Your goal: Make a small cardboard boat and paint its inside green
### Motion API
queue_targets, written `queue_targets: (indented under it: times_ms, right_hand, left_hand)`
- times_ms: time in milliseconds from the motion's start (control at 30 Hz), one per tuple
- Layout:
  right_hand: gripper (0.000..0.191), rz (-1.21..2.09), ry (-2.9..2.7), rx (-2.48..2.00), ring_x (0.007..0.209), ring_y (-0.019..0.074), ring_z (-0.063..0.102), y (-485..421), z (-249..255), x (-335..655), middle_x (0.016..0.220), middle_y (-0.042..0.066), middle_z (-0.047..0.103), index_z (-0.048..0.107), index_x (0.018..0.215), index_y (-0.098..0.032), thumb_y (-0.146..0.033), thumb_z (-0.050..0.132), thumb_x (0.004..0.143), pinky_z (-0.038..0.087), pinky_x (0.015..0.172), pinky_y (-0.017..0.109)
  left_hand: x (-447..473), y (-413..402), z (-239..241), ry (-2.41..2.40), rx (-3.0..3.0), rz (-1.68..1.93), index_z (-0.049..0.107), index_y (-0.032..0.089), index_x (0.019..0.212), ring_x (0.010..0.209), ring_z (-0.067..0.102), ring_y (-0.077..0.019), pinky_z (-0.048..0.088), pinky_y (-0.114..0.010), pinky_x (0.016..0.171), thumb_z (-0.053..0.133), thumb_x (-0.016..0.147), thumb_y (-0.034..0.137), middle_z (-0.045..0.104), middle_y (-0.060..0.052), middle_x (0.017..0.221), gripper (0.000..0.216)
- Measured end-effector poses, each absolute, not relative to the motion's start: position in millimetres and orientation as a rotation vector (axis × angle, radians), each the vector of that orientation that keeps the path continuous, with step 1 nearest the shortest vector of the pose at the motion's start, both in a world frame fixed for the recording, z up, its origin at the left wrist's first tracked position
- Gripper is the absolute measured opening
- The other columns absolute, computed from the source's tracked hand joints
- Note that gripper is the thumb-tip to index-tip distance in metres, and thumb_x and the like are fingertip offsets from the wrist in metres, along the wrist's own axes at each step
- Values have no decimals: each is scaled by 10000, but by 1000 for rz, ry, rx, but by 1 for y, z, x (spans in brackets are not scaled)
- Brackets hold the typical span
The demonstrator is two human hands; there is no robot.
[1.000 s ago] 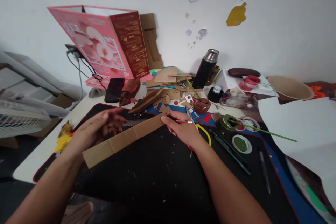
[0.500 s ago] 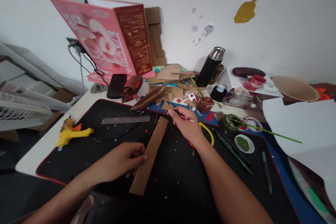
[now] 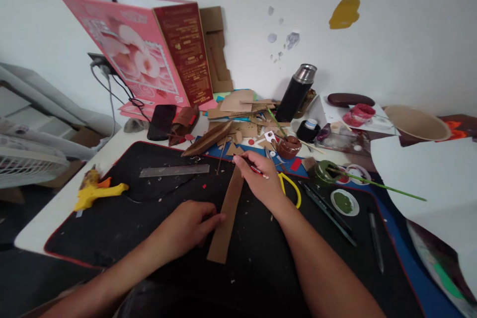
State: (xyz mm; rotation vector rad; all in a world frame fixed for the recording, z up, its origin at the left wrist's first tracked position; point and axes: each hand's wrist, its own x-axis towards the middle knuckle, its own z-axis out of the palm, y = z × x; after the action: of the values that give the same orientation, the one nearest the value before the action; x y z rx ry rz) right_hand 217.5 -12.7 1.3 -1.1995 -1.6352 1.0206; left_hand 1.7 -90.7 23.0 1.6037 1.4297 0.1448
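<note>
A long strip of brown cardboard (image 3: 227, 228) lies slantwise on the black mat (image 3: 164, 253) in front of me. My left hand (image 3: 199, 221) grips its left edge, thumb on top and the other fingers curled at the side or beneath. In my right hand (image 3: 261, 179) is a red pencil (image 3: 259, 172), pinched between thumb and fingers over the strip's far end, which the hand partly hides. Yellow-handled scissors (image 3: 298, 191) lie just right of that hand, mostly covered by it. A clear ruler (image 3: 174, 171) rests farther left on the mat.
A yellow glue gun (image 3: 99, 193) sits at the left. Behind the mat are cardboard scraps (image 3: 238, 102), a brown paint jar (image 3: 289, 147) and a black thermos (image 3: 296, 94). To the right are a green paint jar (image 3: 324, 173), a paint-filled lid (image 3: 345, 202) and pens (image 3: 328, 213).
The cardboard strip has shifted right and turned more upright, its far end now under my right hand. My left hand has moved right with it; the pencil stays in my right hand.
</note>
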Motion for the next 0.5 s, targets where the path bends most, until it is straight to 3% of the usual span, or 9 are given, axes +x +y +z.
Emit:
queue_targets:
  times_ms: [67, 167, 300, 500]
  right_hand:
    - [366, 1038, -1597, -1203, 686, 187, 613, -13, 3, 218, 733, -2, 682, 735, 892, -229, -532, 627, 1068, 439, 654, 305]
    - [380, 1028, -1583, -1186, 702, 190, 622, -14, 5, 217, 741, 2, 684, 738, 891, -231, -554, 635, 1063, 446, 658, 303]
    - [381, 1051, -1571, -1185, 679, 189, 610, -16, 6, 216, 715, -4, 672, 744, 916, -237, -569, 632, 1066, 440, 635, 300]
    - [319, 989, -1575, -1145, 745, 191, 665, -16, 8, 216, 812, 11, 743, 768, 935, -232, -493, 643, 1068, 469, 698, 298]
  left_hand:
    - [-6, -80, 28, 1546, 1808, 237, 634, 255, 673, 610, 626, -212, 337, -304, 588, 559, 959, 632, 673, -19, 625, 479]
    - [-10, -57, 37, 1767, 2004, 339, 771, 262, 946, 761, 719, -262, 393, -322, 668, 560, 1006, 570, 790, -56, 832, 378]
    - [4, -25, 40, 1903, 2360, 234, 781, 219, 933, 950, 749, -340, 461, -353, 750, 616, 1036, 507, 798, -142, 939, 347]
    - [26, 5, 26, 1901, 2570, -50, 813, 173, 918, 952, 764, -375, 510, -381, 788, 587, 1065, 526, 803, -190, 918, 444]
